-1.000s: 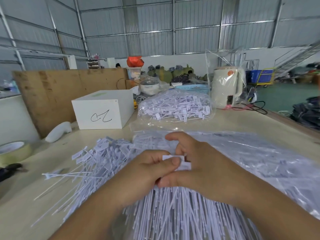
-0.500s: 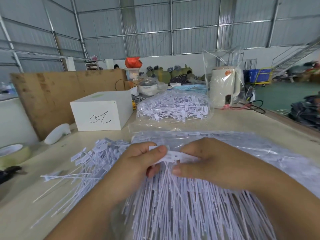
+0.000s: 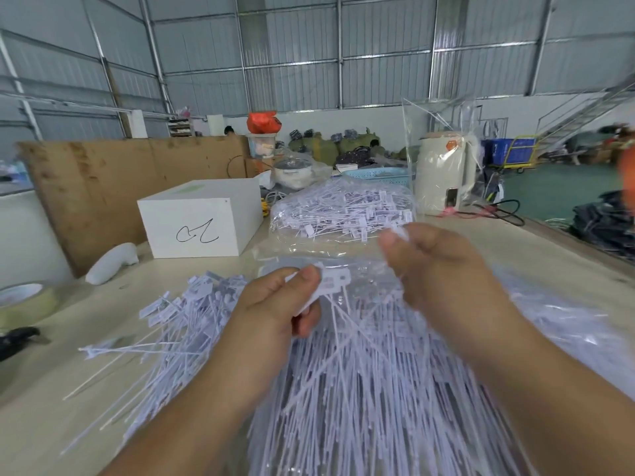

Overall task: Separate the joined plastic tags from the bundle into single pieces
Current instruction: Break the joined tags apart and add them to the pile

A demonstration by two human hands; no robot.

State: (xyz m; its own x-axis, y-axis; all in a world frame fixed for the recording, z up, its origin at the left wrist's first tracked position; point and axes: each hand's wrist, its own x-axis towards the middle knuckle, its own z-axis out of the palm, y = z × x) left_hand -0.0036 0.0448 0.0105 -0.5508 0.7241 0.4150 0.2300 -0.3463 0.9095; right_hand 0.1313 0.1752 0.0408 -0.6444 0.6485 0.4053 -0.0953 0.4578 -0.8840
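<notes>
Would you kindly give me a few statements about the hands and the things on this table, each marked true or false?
1. The left hand pinches a white tag by its flat head. True.
2. The right hand lies flat and empty on the table. False: it is raised, fingers curled round a small white piece.
3. The white box has a black scribble on its front. True.
4. The roll of tape sits on top of the box. False: it rests on the table at the left edge.
5. The bag of tags lies beyond the hands. True.
</notes>
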